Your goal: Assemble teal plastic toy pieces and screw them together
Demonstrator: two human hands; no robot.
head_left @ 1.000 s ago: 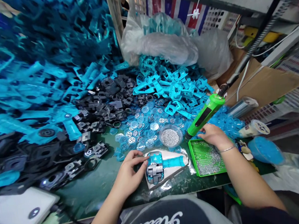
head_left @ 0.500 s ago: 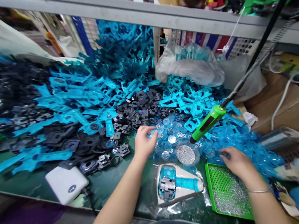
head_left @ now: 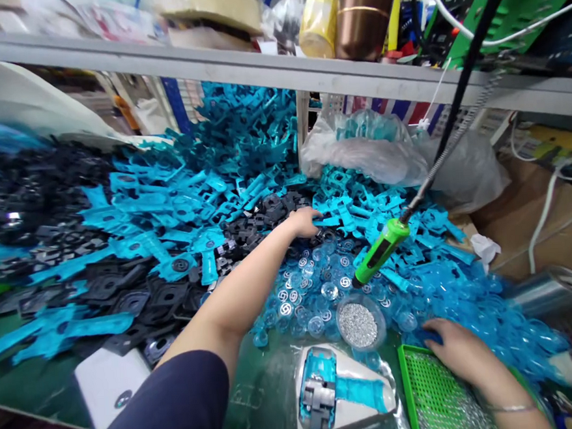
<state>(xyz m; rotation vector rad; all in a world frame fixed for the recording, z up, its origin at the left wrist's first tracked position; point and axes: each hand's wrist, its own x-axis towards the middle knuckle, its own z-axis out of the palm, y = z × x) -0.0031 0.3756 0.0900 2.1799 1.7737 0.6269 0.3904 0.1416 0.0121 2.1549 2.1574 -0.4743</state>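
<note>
My left hand (head_left: 306,221) reaches to the edge of the turquoise frame parts (head_left: 354,203), beside the dark clips; its fingertips are partly apart and hold nothing I can see. At the green tray's top edge, my right hand (head_left: 446,344) has its fingers curled over a small blue piece (head_left: 432,335). A turquoise and grey assembly (head_left: 320,388) rests in a pale fixture (head_left: 359,420) near the front. Behind it stands a round dish of small metal pieces (head_left: 359,324). A green screwdriver (head_left: 382,250) hangs above clear blue discs (head_left: 303,285).
The green mesh tray (head_left: 406,389) of small screws stands at front right. Black parts (head_left: 125,297) and a white box (head_left: 109,384) lie on the left. A metal shelf beam (head_left: 236,64) crosses above; a clear roll (head_left: 556,290) is at right.
My left hand has moved forward and right, from the blue discs to the turquoise parts. My right hand stays by the tray, now with a blue piece at its fingers. The view has tilted up.
</note>
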